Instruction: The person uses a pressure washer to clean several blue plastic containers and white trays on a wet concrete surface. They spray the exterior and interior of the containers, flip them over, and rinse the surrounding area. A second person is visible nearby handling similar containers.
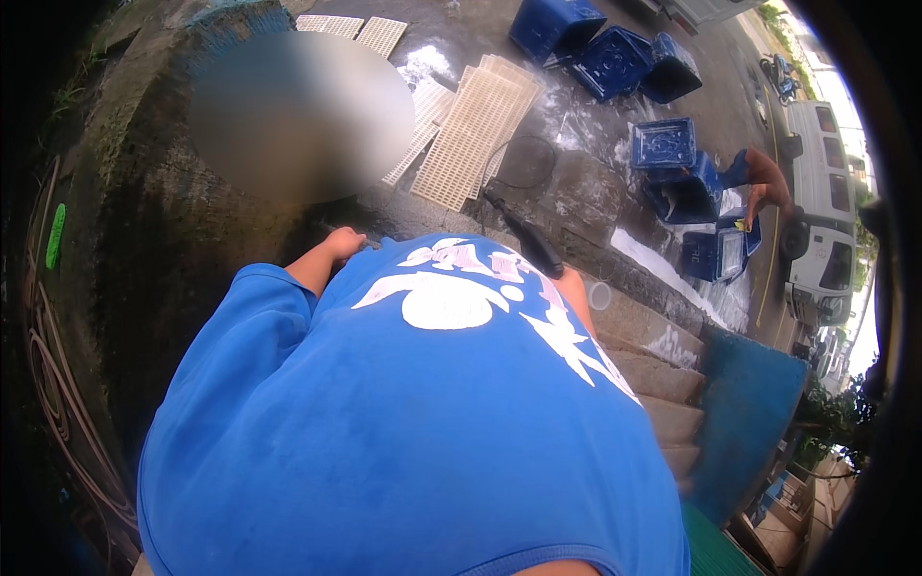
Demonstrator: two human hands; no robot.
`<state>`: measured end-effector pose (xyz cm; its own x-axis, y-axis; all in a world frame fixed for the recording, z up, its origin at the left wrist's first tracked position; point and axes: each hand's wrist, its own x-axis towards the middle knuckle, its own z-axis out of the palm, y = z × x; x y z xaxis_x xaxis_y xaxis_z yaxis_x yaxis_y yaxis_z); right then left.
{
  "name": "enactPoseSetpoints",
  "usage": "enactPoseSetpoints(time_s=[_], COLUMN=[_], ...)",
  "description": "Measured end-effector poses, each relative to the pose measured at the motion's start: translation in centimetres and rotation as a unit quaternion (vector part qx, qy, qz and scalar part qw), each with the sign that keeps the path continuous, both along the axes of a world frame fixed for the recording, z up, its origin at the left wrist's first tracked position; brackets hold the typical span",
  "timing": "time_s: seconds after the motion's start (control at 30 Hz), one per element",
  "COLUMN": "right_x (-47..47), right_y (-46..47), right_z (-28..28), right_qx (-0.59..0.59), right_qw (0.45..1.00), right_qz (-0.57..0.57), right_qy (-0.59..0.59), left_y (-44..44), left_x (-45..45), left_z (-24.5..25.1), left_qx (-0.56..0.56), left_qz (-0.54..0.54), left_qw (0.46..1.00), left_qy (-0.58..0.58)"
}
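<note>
My right hand grips the rear end of a black pressure-washer spray gun, though my shirt hides part of the hand. The gun's front end points up and left, towards cream plastic slatted panels lying on the wet ground. A thin black hose loops beside them. My left hand is at the hem of my blue shirt with its fingers curled. Something small and grey shows next to its fingertips; whether the hand holds it is unclear.
Several blue plastic bins lie amid white foam. A person bends over other blue bins. Concrete steps descend at right beside a blue wall; a white cup stands there. A white van is parked beyond. A blurred oval hides the upper left.
</note>
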<state>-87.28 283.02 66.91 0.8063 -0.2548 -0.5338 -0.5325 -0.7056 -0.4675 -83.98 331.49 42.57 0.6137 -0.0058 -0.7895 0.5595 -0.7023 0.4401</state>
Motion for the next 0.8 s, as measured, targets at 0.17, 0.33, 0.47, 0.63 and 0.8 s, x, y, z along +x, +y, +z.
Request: enactPoseSetpoints(time_s=[0.17,0.33,0.47,0.63,0.8], right_x=[-0.15,-0.34,-0.52,-0.62,-0.85], right_y=[0.49,0.71,0.61,0.28,0.19], right_z=[0.74,1.02,0.87,0.31,0.22], right_qx=[0.011,0.013,0.009,0.009,0.004], right_qw=[1.0,1.0,1.0,1.0,1.0], right_qz=[-0.009,-0.012,-0.015,-0.012,-0.016], right_qy=[-0.003,-0.006,-0.004,-0.007,0.0], left_y=[0.13,0.03,-0.13,-0.26,-0.29], left_x=[-0.57,-0.61,-0.41,-0.22,-0.29], left_z=[-0.44,-0.44,-0.31,-0.32,-0.7], left_qx=[-0.01,-0.005,-0.003,-0.004,-0.006], left_qz=[-0.001,-0.005,-0.006,-0.006,-0.023], left_qw=[0.999,0.999,0.999,1.0,0.999], left_qy=[-0.047,-0.038,-0.045,-0.021,-0.046])
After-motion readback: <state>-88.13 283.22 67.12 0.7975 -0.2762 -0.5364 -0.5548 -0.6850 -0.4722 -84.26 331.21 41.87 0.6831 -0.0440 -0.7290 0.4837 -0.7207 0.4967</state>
